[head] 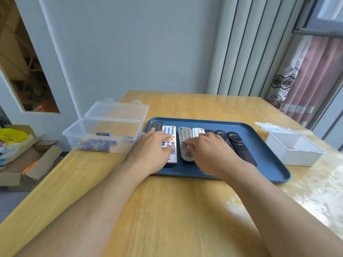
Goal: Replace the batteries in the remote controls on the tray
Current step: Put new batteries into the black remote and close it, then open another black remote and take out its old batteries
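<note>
Head view: the remotes [185,143] are seen closed in a row on the tray [269,164], loosely touched by both hands [154,151], so the task is judged barely begun.

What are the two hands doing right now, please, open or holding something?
Left hand: open, fingers spread flat on the white remote.
Right hand: fingers curled at the grey remote; an actual grip cannot be told.

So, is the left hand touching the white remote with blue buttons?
Touching. The head view shows the left hand lying on the white remote on the blue tray, its fingers spread over the buttons with no gap visible.
</note>
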{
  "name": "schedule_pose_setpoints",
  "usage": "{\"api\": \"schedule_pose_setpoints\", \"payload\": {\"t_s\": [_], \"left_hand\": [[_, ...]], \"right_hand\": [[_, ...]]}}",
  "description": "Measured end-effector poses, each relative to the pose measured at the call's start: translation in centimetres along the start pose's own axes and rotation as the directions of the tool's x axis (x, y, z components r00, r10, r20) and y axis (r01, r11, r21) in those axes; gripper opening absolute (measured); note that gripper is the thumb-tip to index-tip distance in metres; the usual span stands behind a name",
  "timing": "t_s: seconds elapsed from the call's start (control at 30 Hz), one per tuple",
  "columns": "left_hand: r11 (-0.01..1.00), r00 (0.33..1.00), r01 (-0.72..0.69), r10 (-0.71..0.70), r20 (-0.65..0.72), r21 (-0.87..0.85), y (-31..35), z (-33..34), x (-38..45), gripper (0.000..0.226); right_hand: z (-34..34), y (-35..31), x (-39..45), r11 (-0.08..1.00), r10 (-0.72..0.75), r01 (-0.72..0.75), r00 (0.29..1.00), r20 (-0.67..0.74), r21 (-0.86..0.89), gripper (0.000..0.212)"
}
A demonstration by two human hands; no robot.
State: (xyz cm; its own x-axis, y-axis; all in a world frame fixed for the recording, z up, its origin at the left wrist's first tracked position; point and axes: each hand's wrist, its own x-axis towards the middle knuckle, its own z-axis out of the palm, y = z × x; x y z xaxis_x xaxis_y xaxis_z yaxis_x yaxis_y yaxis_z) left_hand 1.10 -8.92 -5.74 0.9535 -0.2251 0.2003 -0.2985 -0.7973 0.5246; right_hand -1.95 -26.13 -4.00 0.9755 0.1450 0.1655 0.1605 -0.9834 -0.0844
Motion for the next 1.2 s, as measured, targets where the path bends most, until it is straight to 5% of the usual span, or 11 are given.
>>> {"api": "schedule_pose_setpoints", "payload": {"t_s": [0.27, 0.47, 0.7, 1.03, 1.13, 1.2], "left_hand": [[1.0, 0.999, -0.024, 0.023, 0.036, 0.018, -0.4, 0.4, 0.2, 0.033], [0.999, 0.999, -0.028, 0.027, 0.036, 0.025, -0.5, 0.4, 0.3, 0.039], [0.999, 0.999, -0.027, 0.026, 0.042, 0.032, -0.6, 0.4, 0.3, 0.038], [0.997, 0.998, -0.048, 0.046, 0.034, 0.053, -0.9, 0.7, 0.5, 0.041], [0.998, 0.993, -0.059, 0.061, -0.102, 0.015, -0.5, 0.5, 0.4, 0.035], [0.992, 0.972, -0.088, 0.065, -0.226, -0.092, 0.2, 0.2, 0.2, 0.031]], "right_hand": [[-1.4, -1.6, -0.8, 0.998, -0.034, 0.036, 0.998, -0.046, 0.046, 0.033], [-1.6, -2.9, -1.6, 0.992, 0.116, -0.115, 0.993, 0.005, -0.058, 0.054], [-1.3, -4.0, -2.2, 0.99, 0.13, -0.129, 0.991, 0.024, -0.054, 0.041], [-3.6, -2.2, -1.4, 0.947, 0.299, -0.277, 0.945, -0.134, 0.162, 0.03], [-4.0, -1.3, -0.9, 0.907, 0.36, -0.294, 0.913, -0.191, 0.301, 0.026], [-4.2, -1.0, -0.5, 0.785, 0.383, -0.235, 0.911, -0.152, 0.574, 0.026]]}}
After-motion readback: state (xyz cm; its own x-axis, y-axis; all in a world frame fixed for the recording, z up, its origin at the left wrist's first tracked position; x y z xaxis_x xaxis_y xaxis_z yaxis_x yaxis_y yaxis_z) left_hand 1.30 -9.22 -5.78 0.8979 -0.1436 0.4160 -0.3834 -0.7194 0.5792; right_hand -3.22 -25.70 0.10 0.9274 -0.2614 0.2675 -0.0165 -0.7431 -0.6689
